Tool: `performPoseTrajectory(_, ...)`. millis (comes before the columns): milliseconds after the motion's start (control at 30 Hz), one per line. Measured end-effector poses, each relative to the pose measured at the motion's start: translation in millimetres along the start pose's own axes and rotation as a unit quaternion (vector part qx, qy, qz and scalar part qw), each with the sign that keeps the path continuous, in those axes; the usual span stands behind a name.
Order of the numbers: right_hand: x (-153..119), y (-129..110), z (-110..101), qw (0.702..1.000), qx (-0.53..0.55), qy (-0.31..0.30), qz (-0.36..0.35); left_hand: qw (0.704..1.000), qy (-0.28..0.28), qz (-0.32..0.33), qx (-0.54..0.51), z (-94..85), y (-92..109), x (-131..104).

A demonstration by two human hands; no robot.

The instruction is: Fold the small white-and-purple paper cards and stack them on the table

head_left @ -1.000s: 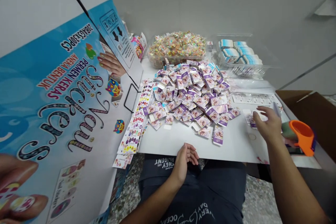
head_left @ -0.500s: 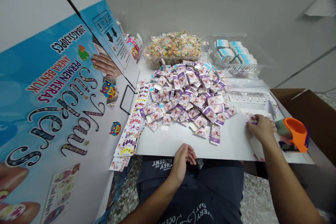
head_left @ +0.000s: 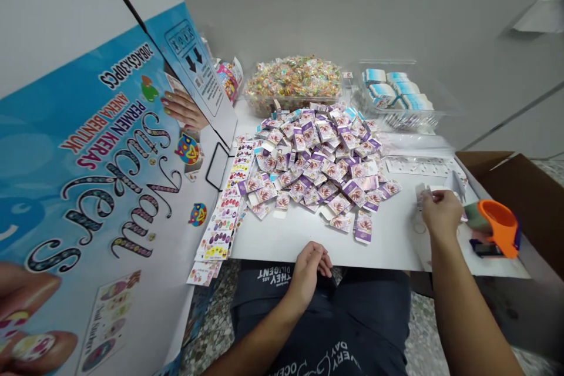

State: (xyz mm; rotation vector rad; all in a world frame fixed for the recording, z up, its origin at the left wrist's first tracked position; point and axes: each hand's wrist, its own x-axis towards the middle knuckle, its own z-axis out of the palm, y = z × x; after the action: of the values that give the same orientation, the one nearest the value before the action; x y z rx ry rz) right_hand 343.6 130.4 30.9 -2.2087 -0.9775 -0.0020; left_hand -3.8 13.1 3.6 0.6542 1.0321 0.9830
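Note:
My right hand [head_left: 443, 211] is over the right side of the white table [head_left: 394, 235], thumb and fingers pinched on a small pale piece [head_left: 422, 195] that is blurred; its kind cannot be made out. Beside that hand stands an orange tape dispenser [head_left: 497, 220] with a roll in it. My left hand [head_left: 308, 270] rests at the table's front edge above my lap, its fingers loosely curled and nothing seen in them. Ahead of it lies a heap of small purple-and-white printed boxes [head_left: 317, 158], and the nearest box [head_left: 363, 227] lies close to the table edge.
Behind the heap stand a clear tub of wrapped candies [head_left: 293, 85] and a clear tray of stacked blue-and-white cards [head_left: 396, 91]. Nail sticker sheets [head_left: 224, 214] lie at left beside a large printed carton [head_left: 110, 188]. A brown cardboard box [head_left: 515, 188] is at right.
My right hand has lifted slightly and turned, with the small pale piece now between its fingers; the printed card seen under it before no longer shows there. My left hand stays put.

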Motion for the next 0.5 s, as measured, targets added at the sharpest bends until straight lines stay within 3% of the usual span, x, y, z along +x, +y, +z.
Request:
performPoseTrajectory(67,-18,-13,-19,0.999,0.043,0.027,-0.009,1.000,0.001,-0.010,-0.002,0.8,3,-1)
performPoseTrajectory(133,-44,-31,-41,0.991,0.113,0.059,-0.037,0.998,-0.033,-0.046,-0.013,3.0,8,-5)
performPoseTrajectory(200,-76,-51,-62,0.963,0.241,0.091,-0.080,0.988,-0.119,-0.093,-0.037,7.5,14,-10)
performPoseTrajectory(267,-112,-70,-76,0.942,0.315,0.086,-0.077,0.970,-0.205,-0.101,-0.079,14.9,18,-15)
performPoseTrajectory(333,-150,-86,-81,0.935,0.352,-0.017,-0.036,0.962,-0.231,-0.056,-0.134,24.0,20,-20)
performPoseTrajectory(400,-186,-96,-78,0.921,0.366,-0.132,0.001,0.957,-0.219,-0.002,-0.188,32.2,21,-22)
performPoseTrajectory(500,-232,-104,-66,0.889,0.396,-0.226,0.029,0.947,-0.220,0.010,-0.233,35.6,23,-21)
